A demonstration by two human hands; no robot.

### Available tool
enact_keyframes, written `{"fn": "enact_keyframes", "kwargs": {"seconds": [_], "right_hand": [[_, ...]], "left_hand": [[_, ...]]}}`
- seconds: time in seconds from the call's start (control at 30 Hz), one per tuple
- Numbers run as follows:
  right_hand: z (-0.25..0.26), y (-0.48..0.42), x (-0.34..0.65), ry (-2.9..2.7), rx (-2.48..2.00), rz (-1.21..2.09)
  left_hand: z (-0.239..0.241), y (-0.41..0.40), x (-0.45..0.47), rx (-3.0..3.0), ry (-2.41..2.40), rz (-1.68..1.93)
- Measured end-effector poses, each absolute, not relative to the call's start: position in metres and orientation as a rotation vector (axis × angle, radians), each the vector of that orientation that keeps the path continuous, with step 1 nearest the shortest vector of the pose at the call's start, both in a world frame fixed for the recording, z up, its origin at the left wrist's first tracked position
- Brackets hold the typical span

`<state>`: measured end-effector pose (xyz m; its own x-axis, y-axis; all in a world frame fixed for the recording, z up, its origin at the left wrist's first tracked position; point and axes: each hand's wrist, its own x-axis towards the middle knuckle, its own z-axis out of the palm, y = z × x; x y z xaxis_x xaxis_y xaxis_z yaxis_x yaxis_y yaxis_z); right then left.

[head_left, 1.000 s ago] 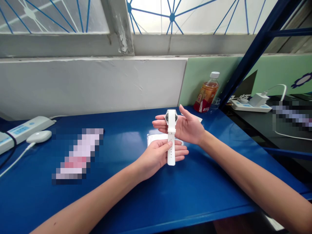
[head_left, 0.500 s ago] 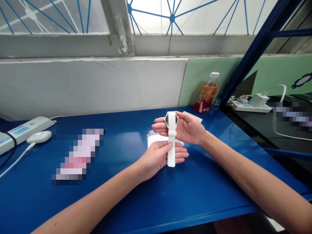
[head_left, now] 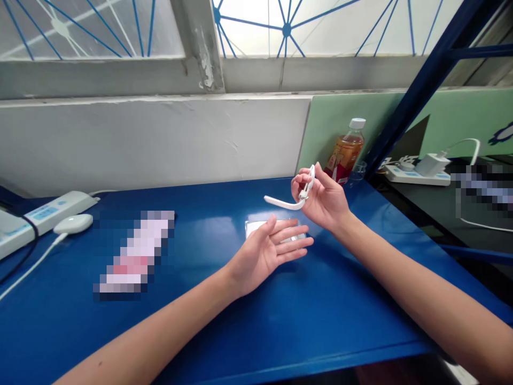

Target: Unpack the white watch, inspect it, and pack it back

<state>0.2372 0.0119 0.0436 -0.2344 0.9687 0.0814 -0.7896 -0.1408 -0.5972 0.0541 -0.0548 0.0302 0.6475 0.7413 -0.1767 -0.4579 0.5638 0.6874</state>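
My right hand (head_left: 323,200) grips a white wristwatch (head_left: 298,197) by its case, above the blue table (head_left: 200,315). The watch is turned edge-on, and its white strap sticks out to the left, free in the air. My left hand (head_left: 268,251) hovers just below it, palm up, fingers spread, holding nothing. Under my left fingers a small white box (head_left: 256,227) lies on the table.
A bottle of amber drink (head_left: 344,152) stands at the back right against a green panel. A white power strip (head_left: 48,211) and a white puck with a cable (head_left: 74,223) lie at the far left. Another power strip with a charger (head_left: 420,170) sits on the dark bench to the right.
My left hand let go of the strap and opened palm up. My right hand closed on the watch case, lifted it and turned it edge-on, strap swinging left.
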Motion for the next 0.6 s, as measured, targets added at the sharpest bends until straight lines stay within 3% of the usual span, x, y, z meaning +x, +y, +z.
{"fn": "enact_keyframes", "kwargs": {"seconds": [0.2,0.4,0.6], "right_hand": [[0.032,0.006,0.233,-1.047,-0.489,1.662],[0.034,-0.003,0.229,-1.468,-0.640,1.356],[0.033,-0.006,0.222,-1.535,-0.593,1.458]], "left_hand": [[0.027,-0.056,0.057,0.697,0.439,0.827],[0.021,-0.054,0.058,0.830,0.507,0.838],[0.018,-0.056,0.061,0.910,0.613,0.868]]}}
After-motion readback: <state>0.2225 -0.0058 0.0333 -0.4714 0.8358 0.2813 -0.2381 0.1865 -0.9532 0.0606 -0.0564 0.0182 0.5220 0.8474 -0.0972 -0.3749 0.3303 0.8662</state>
